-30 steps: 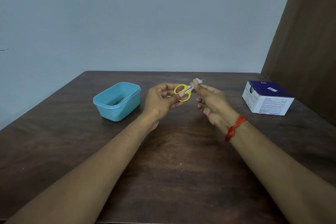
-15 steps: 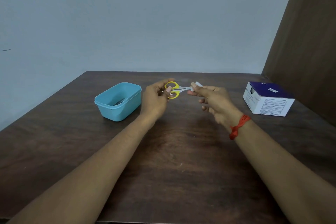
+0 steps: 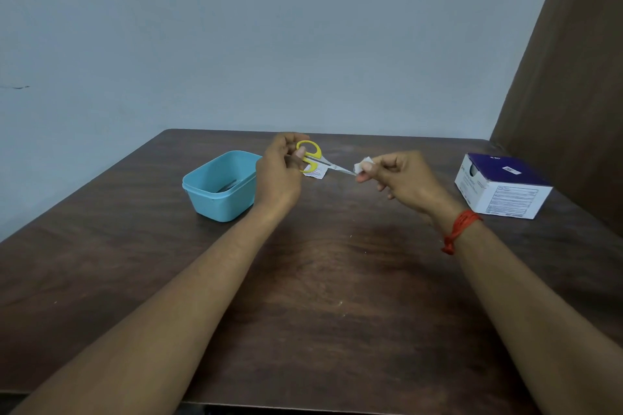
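We find the small yellow-handled steel scissors [image 3: 317, 153] above the dark wooden bench [image 3: 337, 280], loops gripped by the left hand [image 3: 281, 173], blades toward 3 o'clock. The right hand [image 3: 401, 178] pinches a small white paper scrap [image 3: 363, 165] at the tips. We judge it light and limp: pinch near the cut.

1 ea scissors [image 3: 315, 158], tub [image 3: 220, 204], box [image 3: 505, 194], 2 scraps [image 3: 364, 165]

Your left hand [image 3: 279, 172] holds scissors [image 3: 312, 155] with yellow loops and silvery blades, and the scrap [image 3: 363, 166] pinched in your right hand [image 3: 401, 175] is white. The wrapper [image 3: 318, 174] is white with fine print. The bench [image 3: 320, 280] is dark brown with wood grain. The tub [image 3: 219, 199] is light blue, the box [image 3: 505, 195] is white with a deep purple top, and your wrist thread [image 3: 460, 229] is red.
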Tool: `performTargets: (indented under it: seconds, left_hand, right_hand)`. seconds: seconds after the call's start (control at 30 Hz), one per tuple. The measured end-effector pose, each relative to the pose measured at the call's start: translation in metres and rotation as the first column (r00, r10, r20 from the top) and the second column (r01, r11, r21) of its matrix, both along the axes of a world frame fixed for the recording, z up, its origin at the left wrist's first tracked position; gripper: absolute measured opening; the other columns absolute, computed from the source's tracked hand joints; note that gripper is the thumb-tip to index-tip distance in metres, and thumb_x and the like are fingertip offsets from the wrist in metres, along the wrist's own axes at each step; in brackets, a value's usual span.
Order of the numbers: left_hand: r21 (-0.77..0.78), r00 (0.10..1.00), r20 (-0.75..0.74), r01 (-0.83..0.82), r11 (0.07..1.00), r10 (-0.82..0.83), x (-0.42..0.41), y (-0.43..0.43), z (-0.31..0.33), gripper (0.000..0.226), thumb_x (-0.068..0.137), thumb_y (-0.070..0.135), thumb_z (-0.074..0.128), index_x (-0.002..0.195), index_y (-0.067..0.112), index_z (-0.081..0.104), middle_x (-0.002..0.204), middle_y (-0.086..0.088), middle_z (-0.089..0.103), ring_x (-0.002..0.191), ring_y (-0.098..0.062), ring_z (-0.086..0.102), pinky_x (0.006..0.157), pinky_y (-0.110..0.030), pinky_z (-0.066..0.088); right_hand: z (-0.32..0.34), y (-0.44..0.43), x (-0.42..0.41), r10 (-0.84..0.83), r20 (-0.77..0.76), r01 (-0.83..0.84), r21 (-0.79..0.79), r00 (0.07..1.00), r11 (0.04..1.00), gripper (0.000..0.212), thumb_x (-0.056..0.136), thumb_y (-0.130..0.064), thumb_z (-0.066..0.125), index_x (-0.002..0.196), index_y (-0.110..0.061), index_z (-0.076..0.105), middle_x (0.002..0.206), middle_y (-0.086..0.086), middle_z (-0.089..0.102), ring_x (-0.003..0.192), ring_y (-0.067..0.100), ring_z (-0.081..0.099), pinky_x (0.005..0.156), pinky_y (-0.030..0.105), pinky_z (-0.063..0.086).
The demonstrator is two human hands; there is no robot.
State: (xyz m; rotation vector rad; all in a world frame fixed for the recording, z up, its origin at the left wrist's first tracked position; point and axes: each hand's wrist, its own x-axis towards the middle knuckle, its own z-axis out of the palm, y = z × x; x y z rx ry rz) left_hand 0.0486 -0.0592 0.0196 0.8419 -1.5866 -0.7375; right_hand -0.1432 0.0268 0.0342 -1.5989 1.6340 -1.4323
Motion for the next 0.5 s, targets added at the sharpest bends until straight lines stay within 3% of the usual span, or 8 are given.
performTargets:
  seconds: [0.13,0.2,0.27,0.33,0.4,0.5]
  left_hand:
    - [-0.046,0.997,0.078,0.027,0.999,-0.024,-0.001,0.003,-0.001,0.017,0.101,0.006,0.055,0.109,0.014,0.067,0.088,0.012,0.068,0.073,-0.003,0.062,0.075,-0.022,0.051]
    - [-0.087,0.992,0.125,0.046,0.995,-0.035,-0.001,0.005,-0.001,0.020,0.100,0.006,0.056,0.110,0.015,0.070,0.086,0.011,0.068,0.072,0.002,0.060,0.075,-0.020,0.051]
    - [-0.102,0.986,0.159,0.069,0.992,-0.052,-0.002,0.007,-0.001,0.021,0.099,0.007,0.058,0.110,0.019,0.072,0.084,0.013,0.068,0.073,0.005,0.060,0.072,-0.014,0.049]
    - [-0.115,0.980,0.188,0.082,0.990,-0.059,-0.004,0.009,-0.003,0.022,0.098,0.008,0.059,0.110,0.020,0.074,0.086,0.012,0.070,0.077,0.004,0.061,0.072,-0.013,0.049]
    - [-0.130,0.975,0.211,0.093,0.987,-0.064,-0.007,0.010,-0.004,0.023,0.098,0.008,0.060,0.111,0.020,0.075,0.090,0.010,0.073,0.079,0.004,0.063,0.073,-0.012,0.050]
    - [-0.129,0.969,0.219,0.142,0.982,-0.111,-0.009,0.012,-0.005,0.023,0.097,0.006,0.061,0.111,0.018,0.076,0.088,0.010,0.073,0.077,0.007,0.064,0.071,-0.012,0.053]
  right_hand:
    - [0.000,-0.001,0.003,0.091,-0.168,-0.084,0.049,0.982,0.995,0.017,0.099,-0.016,0.062,0.098,-0.010,0.077,0.080,0.001,0.074,0.053,-0.007,0.053,0.050,0.009,0.042]
    - [-0.003,-0.004,0.004,0.111,-0.244,-0.096,0.072,0.963,0.993,0.015,0.097,-0.020,0.065,0.093,-0.015,0.079,0.086,0.009,0.077,0.059,0.001,0.055,0.056,0.024,0.051]
    - [-0.008,-0.006,0.007,0.125,-0.290,-0.102,0.093,0.949,0.990,0.018,0.095,-0.024,0.068,0.091,-0.012,0.081,0.084,0.012,0.077,0.063,0.020,0.056,0.065,0.039,0.052]
    - [-0.013,-0.008,0.009,0.123,-0.310,-0.104,0.076,0.943,0.992,0.017,0.093,-0.026,0.071,0.088,-0.015,0.082,0.065,-0.009,0.072,0.054,0.002,0.052,0.057,0.028,0.046]
    - [-0.016,-0.009,0.012,0.075,-0.336,-0.063,0.047,0.939,0.997,0.013,0.090,-0.030,0.073,0.083,-0.023,0.082,0.054,-0.020,0.064,0.050,-0.002,0.051,0.054,0.019,0.038]
    - [-0.019,-0.012,0.013,-0.017,-0.280,0.005,-0.042,0.960,0.999,0.012,0.087,-0.033,0.076,0.079,-0.027,0.081,0.069,-0.011,0.075,0.067,0.007,0.067,0.065,0.029,0.049]
